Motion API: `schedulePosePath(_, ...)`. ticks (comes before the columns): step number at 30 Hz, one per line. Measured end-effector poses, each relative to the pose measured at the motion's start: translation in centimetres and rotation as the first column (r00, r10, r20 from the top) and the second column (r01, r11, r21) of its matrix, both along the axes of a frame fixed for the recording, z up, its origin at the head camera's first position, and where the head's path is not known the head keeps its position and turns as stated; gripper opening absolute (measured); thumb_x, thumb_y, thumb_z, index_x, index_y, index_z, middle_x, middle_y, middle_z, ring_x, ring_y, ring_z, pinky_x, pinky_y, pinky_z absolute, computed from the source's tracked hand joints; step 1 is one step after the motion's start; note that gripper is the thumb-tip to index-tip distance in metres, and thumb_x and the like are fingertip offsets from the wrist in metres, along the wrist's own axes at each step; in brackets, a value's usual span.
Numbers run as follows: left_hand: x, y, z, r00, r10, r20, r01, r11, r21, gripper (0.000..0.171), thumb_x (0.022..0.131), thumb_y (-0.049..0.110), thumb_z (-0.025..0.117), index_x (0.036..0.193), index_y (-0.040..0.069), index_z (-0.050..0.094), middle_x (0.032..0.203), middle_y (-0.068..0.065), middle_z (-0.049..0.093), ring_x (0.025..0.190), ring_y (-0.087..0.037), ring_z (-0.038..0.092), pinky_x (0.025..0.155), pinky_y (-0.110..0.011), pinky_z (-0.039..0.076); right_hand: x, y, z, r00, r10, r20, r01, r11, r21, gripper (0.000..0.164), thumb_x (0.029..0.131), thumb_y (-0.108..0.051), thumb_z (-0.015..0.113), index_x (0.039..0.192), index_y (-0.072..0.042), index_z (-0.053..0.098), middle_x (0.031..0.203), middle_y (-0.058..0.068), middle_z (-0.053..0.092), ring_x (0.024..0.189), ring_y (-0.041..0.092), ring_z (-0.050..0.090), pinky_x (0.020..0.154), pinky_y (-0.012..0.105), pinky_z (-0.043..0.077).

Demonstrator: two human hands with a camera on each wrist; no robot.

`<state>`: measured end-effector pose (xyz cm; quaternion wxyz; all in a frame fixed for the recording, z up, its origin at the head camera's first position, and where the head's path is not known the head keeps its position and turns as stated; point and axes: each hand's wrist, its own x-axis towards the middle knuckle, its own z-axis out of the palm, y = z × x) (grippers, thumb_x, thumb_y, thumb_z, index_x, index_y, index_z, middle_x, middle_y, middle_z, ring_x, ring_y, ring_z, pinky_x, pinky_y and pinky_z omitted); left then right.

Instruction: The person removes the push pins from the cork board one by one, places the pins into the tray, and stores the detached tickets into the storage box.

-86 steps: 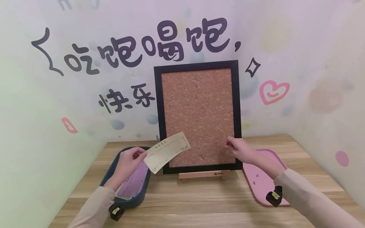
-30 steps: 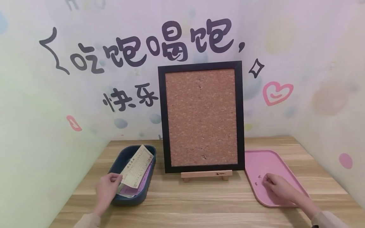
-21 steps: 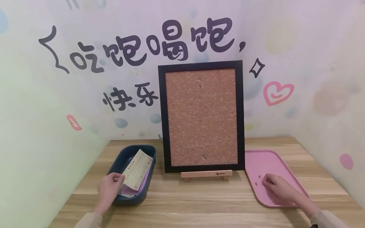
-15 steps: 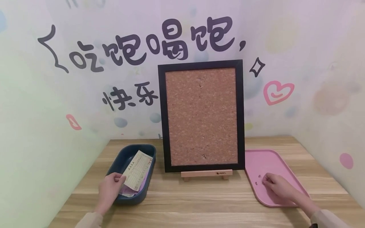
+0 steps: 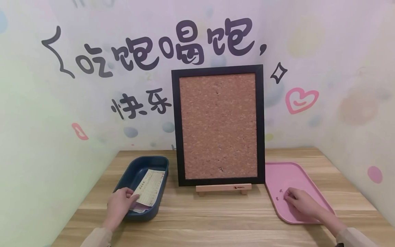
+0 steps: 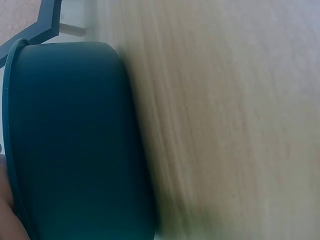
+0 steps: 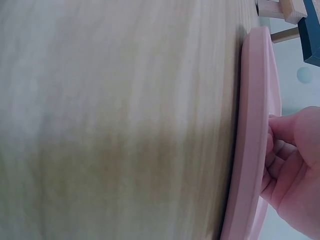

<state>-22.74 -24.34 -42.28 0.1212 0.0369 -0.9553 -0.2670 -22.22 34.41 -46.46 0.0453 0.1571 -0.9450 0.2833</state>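
In the head view, my left hand (image 5: 120,205) is at the near-left rim of a dark blue basket (image 5: 123,171). Its thumb and finger stand slightly apart at the lower corner of a cream printed paper slip (image 5: 150,187). This slip lies in the basket over a purple slip (image 5: 142,206). My right hand (image 5: 303,203) rests on a pink tray (image 5: 285,171) with its fingers curled. Whatever may be under or between those fingertips is hidden. Beside them lie two tiny pin-like bits (image 5: 280,190). The right wrist view shows the curled right hand (image 7: 292,170) past the tray's rim.
A black-framed cork board (image 5: 217,127) stands upright on a small wooden easel (image 5: 223,188) between basket and tray. Small holes mark the cork. Bare wooden tabletop (image 5: 210,219) lies in front, and a printed wall (image 5: 148,20) rises behind.
Both hands have left the board area. The left hand has lowered the cream slip into the basket, and its fingers have parted from it. The right hand has come down onto the tray.
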Motion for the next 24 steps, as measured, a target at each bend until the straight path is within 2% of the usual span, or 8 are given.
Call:
schedulePosePath(6, 0.0, -0.2, 0.0, 1.0, -0.014, 0.028, 0.015, 0.999, -0.036, 0.026, 0.075, 0.019, 0.071, 0.076, -0.006, 0.063, 0.071, -0.015, 0.066, 0.067, -0.027, 0.062, 0.06, -0.04, 0.046, 0.0, 0.1, 0.0, 1.0, 0.013, 0.006, -0.013, 1.0, -0.026, 0.007, 0.087, -0.003, 0.053, 0.08, -0.004, 0.055, 0.066, -0.005, 0.047, 0.056, -0.002, 0.038, 0.049, 0.02, 0.037)
schedulePosePath(13, -0.1, -0.5, 0.5, 0.999, -0.029, 0.021, 0.031, 0.997, -0.073, 0.023, 0.076, 0.019, 0.07, 0.072, -0.002, 0.062, 0.064, -0.007, 0.062, 0.059, -0.019, 0.055, 0.054, -0.034, 0.042, -0.1, 0.2, 0.5, 0.999, 0.032, 0.017, -0.031, 0.998, -0.055, 0.013, 0.089, 0.0, 0.048, 0.081, -0.004, 0.056, 0.065, -0.004, 0.049, 0.052, -0.001, 0.04, 0.045, 0.021, 0.039)
schedulePosePath(19, -0.6, -0.4, 1.7, 0.998, -0.048, -0.042, 0.046, 0.997, -0.057, 0.022, 0.075, 0.014, 0.071, 0.076, -0.005, 0.061, 0.067, -0.011, 0.062, 0.062, -0.022, 0.057, 0.058, -0.038, 0.047, -0.8, 0.3, 1.5, 1.0, 0.026, -0.018, -0.026, 1.0, 0.0, 0.008, 0.085, 0.003, 0.052, 0.082, -0.002, 0.058, 0.068, -0.002, 0.053, 0.054, -0.002, 0.042, 0.047, 0.02, 0.04)
schedulePosePath(24, -2.1, -0.6, 2.7, 0.983, -0.145, -0.116, 0.135, 0.987, -0.089, 0.022, 0.079, 0.011, 0.066, 0.088, -0.008, 0.061, 0.079, -0.018, 0.064, 0.069, -0.028, 0.06, 0.066, -0.043, 0.049, -1.9, 0.4, 3.0, 0.993, 0.044, -0.112, -0.04, 0.999, 0.031, 0.007, 0.081, 0.007, 0.056, 0.08, 0.0, 0.057, 0.065, -0.002, 0.051, 0.054, -0.001, 0.041, 0.047, 0.021, 0.04)
